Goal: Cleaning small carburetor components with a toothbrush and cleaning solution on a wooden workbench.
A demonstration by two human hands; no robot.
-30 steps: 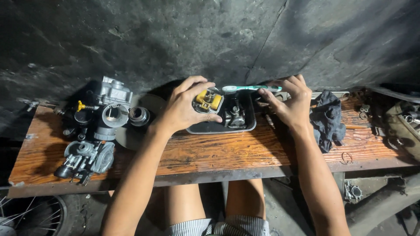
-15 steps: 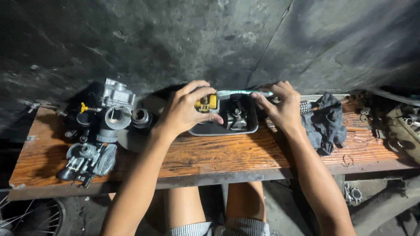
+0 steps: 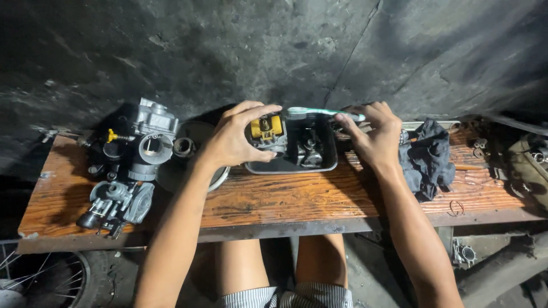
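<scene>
A: Thing in hand?

B: A small metal part with a yellow insert [image 3: 267,130], a carburetor piece by the look. It is gripped by the left hand [image 3: 238,137], fingers curled over its top, and held at the left end of a dark shallow tray [image 3: 291,166]. More small metal parts [image 3: 308,148] are seen inside the tray.

A: Right hand?

B: The right hand [image 3: 374,134] is closed on the handle end of a light green toothbrush [image 3: 322,112], which is laid across the tray's far rim, head toward the yellow part.

A: Step?

B: Judged as cleaning: part steadied, brush being brought to it. Bristle contact cannot be confirmed. The next move would call for the brush head to be angled onto the part while the part is kept steady over the tray.

A: Surface?

B: A worn orange-brown wooden bench [image 3: 285,197]. At left, two grey carburetor bodies [image 3: 149,137] [image 3: 117,202] are set near each other. Right of the tray a dark rag [image 3: 427,154] is bunched.

A: Room?

B: A rough, dark, stained wall [image 3: 274,51] is behind the bench. A spoked wheel [image 3: 40,279] is seen at lower left.
</scene>
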